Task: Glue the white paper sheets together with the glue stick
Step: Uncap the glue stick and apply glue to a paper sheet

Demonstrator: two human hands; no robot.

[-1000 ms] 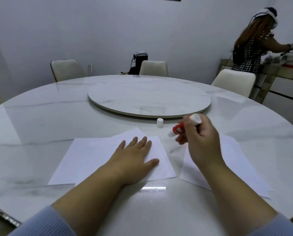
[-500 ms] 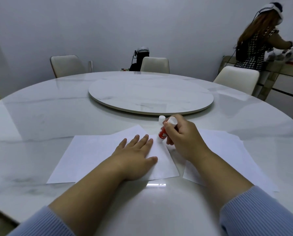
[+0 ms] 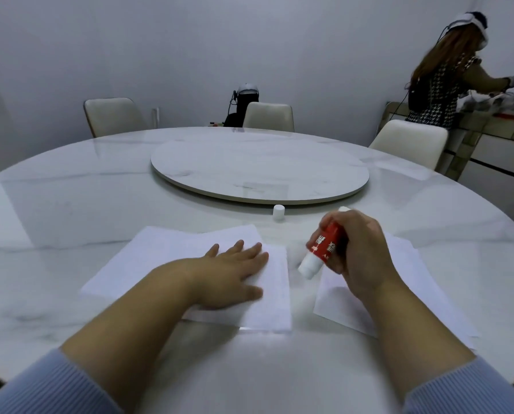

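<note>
Overlapping white paper sheets [image 3: 172, 258] lie on the marble table in front of me. My left hand [image 3: 234, 273] rests flat on them, fingers straight. My right hand [image 3: 360, 252] grips a red and white glue stick [image 3: 324, 249], tilted with its white tip pointing down-left just above the gap between the sheets and a second white paper stack [image 3: 422, 288] on the right. The glue stick's white cap [image 3: 278, 212] stands alone on the table beyond the sheets.
A round marble turntable [image 3: 258, 171] sits at the table's middle. Cream chairs [image 3: 408, 144] ring the far side. A person [image 3: 440, 82] stands at a sideboard at the far right.
My right hand has moved nearer and to the right with the glue stick, turning its tip down toward the right edge of the left sheets. My left hand has stayed flat on the paper.
</note>
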